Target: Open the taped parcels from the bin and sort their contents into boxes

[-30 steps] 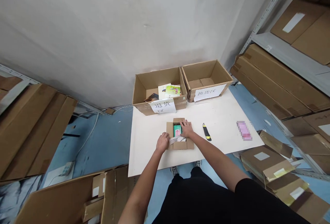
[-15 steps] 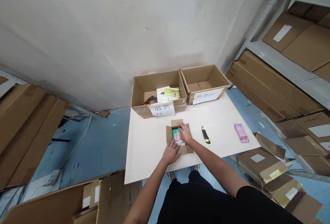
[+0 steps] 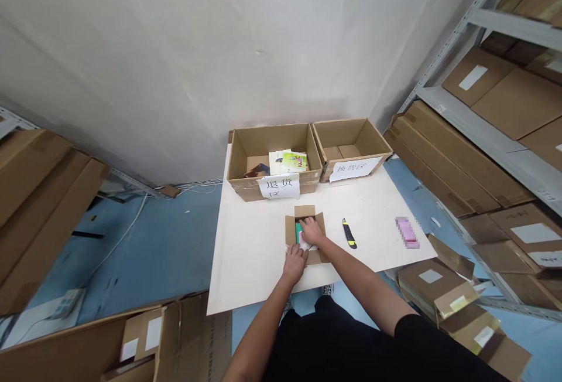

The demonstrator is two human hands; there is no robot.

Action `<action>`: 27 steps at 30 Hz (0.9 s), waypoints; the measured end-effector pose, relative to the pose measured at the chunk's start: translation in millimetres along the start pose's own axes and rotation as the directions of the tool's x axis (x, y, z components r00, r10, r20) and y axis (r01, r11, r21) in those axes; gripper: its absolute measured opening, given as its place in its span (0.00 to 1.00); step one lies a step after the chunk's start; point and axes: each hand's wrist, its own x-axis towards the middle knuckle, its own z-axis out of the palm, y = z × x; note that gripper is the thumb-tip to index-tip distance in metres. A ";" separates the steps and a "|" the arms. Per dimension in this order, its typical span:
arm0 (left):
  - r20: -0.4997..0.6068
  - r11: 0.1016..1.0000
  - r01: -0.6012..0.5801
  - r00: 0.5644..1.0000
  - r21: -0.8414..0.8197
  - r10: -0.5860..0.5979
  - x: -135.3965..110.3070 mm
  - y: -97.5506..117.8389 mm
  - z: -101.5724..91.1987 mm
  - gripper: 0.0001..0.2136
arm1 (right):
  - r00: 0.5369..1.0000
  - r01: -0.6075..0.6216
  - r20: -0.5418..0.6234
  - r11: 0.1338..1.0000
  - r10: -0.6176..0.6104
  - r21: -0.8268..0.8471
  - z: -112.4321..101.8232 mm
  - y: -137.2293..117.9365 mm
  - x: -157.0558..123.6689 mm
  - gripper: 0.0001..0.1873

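Observation:
A small cardboard box (image 3: 318,258) stands on the white table with its flaps folded out. Inside it lies a green and pink package (image 3: 299,233), with white wrapping beside it. My right hand (image 3: 312,231) reaches into the box from the right, fingers spread over the package, their tips partly hidden. At the near left corner, my left hand (image 3: 295,261) grips the box edge, fingertips over the rim. To the right of the box lies a black and yellow utility knife (image 3: 349,234).
Behind the box stand a large carton (image 3: 246,190) with booklets in it and a second carton (image 3: 325,169), each with a paper sign. A blurred pink item (image 3: 407,232) lies at the table's right. Shelving (image 3: 454,106) with cartons borders the right.
My right hand has moved from the right flap further into the box, over the package. My left hand has shifted slightly down to the near left corner. The view has tilted a little.

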 end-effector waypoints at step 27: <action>-0.068 0.999 -0.035 0.997 0.004 0.035 -14.5 -21.1 3.6 0.23 | 0.987 -0.013 0.158 1.000 0.011 0.017 -40.4 -27.0 6.8 0.46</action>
